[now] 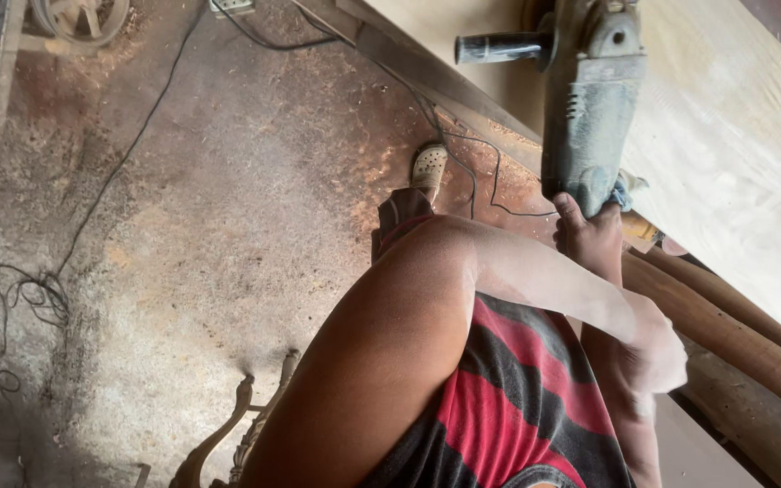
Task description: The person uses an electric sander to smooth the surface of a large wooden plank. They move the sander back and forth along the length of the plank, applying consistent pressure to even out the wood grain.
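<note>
My right hand (589, 237) grips the rear end of a dusty grey-green angle grinder (588, 108). The grinder lies on a pale wooden board (734, 136), and its black side handle (499, 47) sticks out to the left. My left arm bends across my red and black striped shirt (522, 398). My left hand (660, 354) is blurred by motion and sits against my right forearm. Its fingers are too smeared to read.
Beside the board a dusty concrete floor (228, 226) is strewn with sawdust and crossed by black cables (42, 289). My sandalled foot (428, 167) stands by the bench edge. Round wooden poles (734, 334) lie under the board. Carved wooden pieces (246, 425) lie at the bottom.
</note>
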